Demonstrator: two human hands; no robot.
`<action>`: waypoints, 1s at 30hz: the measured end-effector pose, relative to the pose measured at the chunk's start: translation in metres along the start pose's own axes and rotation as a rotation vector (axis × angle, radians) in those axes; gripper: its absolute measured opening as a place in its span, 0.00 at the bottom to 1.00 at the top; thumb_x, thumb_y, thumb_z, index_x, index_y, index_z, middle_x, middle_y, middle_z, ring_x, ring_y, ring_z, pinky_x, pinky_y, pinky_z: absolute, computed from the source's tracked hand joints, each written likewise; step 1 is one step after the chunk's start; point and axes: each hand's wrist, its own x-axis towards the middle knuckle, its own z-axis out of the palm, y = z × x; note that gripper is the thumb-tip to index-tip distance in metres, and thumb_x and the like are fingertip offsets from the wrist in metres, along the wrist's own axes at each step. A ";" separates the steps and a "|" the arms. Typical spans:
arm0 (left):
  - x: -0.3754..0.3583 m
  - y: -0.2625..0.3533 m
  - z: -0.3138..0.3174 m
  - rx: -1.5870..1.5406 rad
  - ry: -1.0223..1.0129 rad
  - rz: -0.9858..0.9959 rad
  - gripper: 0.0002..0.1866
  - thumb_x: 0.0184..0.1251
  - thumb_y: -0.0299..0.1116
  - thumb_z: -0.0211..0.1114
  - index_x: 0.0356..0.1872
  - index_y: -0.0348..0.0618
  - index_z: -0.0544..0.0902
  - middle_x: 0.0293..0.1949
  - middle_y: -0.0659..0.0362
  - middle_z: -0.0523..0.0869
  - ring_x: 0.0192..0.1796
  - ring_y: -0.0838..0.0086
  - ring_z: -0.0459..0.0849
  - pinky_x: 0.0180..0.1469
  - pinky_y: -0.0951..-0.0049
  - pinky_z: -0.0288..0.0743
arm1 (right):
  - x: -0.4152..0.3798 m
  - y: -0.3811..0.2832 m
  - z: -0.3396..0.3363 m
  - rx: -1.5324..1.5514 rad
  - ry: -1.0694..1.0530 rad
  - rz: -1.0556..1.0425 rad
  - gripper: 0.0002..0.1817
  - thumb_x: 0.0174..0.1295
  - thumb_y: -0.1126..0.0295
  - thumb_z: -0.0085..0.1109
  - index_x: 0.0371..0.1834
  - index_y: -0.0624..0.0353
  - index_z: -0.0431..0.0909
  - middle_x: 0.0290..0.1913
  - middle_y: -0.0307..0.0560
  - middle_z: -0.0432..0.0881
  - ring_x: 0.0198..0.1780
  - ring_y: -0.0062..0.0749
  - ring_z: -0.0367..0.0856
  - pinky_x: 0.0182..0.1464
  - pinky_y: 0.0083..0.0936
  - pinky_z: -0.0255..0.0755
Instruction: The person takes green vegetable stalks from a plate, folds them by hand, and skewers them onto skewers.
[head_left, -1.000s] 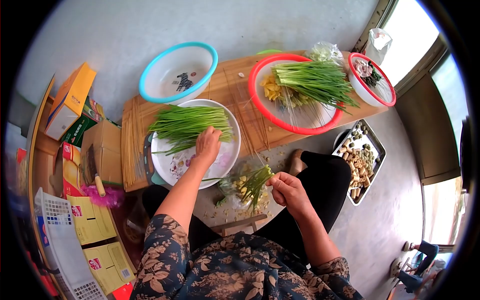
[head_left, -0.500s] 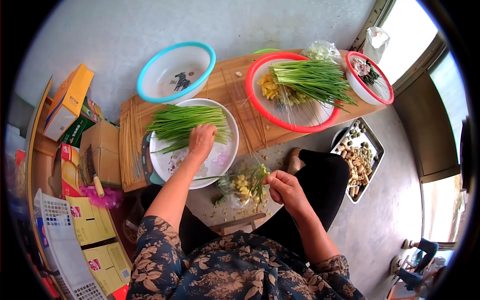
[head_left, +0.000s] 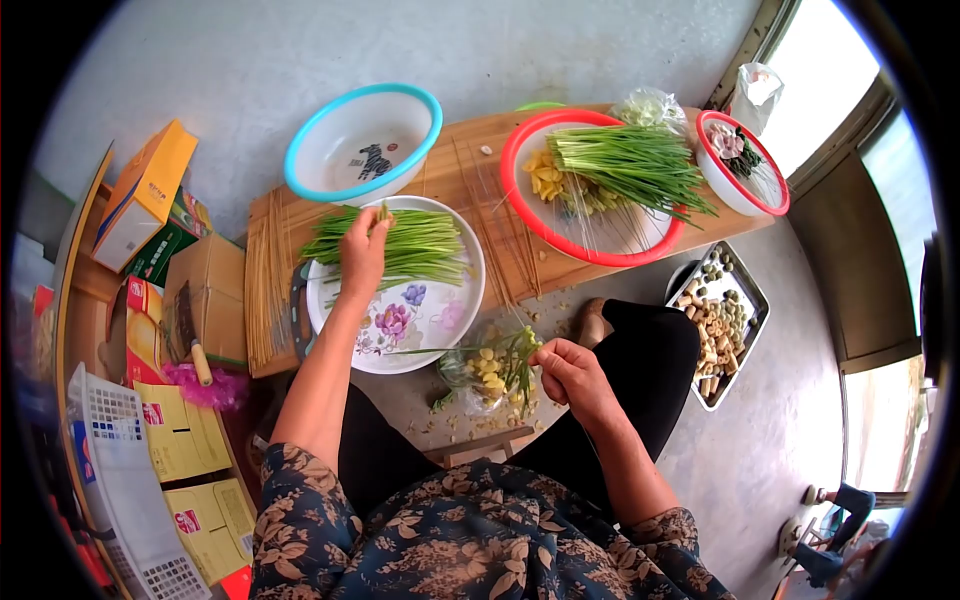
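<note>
Across a wooden table (head_left: 475, 130), long green stalks are heaped in a red-rimmed basin (head_left: 600, 259), seemingly kept within reach; others are laid roughly side by side on a white plate (head_left: 430, 312), likely for easy picking. Over these, the left hand (head_left: 363, 252) is held with fingertips nearly together, any catch impossible to tell. Bunched greens (head_left: 522, 365) are pinched in the closed right hand (head_left: 573, 370), presumably against loosening.

Pale, scuffed wall (head_left: 240, 100); grey floor (head_left: 740, 450); wooden table (head_left: 460, 150); bright daylight at right.
</note>
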 end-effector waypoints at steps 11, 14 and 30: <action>0.015 0.052 -0.047 -0.342 0.337 0.081 0.09 0.74 0.28 0.51 0.46 0.37 0.79 0.32 0.63 0.82 0.37 0.80 0.79 0.45 0.78 0.73 | -0.001 0.002 0.003 -0.005 0.004 0.003 0.12 0.72 0.64 0.51 0.37 0.63 0.76 0.15 0.30 0.64 0.15 0.14 0.56 0.19 0.14 0.50; 0.001 0.081 -0.054 -0.455 0.300 -0.032 0.09 0.73 0.29 0.53 0.46 0.37 0.79 0.28 0.65 0.79 0.30 0.84 0.73 0.35 0.81 0.69 | -0.001 0.001 0.005 0.000 0.005 0.008 0.12 0.72 0.64 0.51 0.37 0.62 0.76 0.15 0.30 0.63 0.15 0.14 0.57 0.19 0.14 0.49; -0.122 0.109 -0.035 -1.026 -0.175 -0.611 0.11 0.66 0.36 0.67 0.42 0.42 0.78 0.28 0.66 0.76 0.21 0.80 0.72 0.21 0.82 0.59 | -0.041 -0.044 0.059 -0.076 -0.077 -0.020 0.11 0.72 0.66 0.50 0.38 0.64 0.76 0.15 0.30 0.63 0.15 0.13 0.56 0.19 0.14 0.48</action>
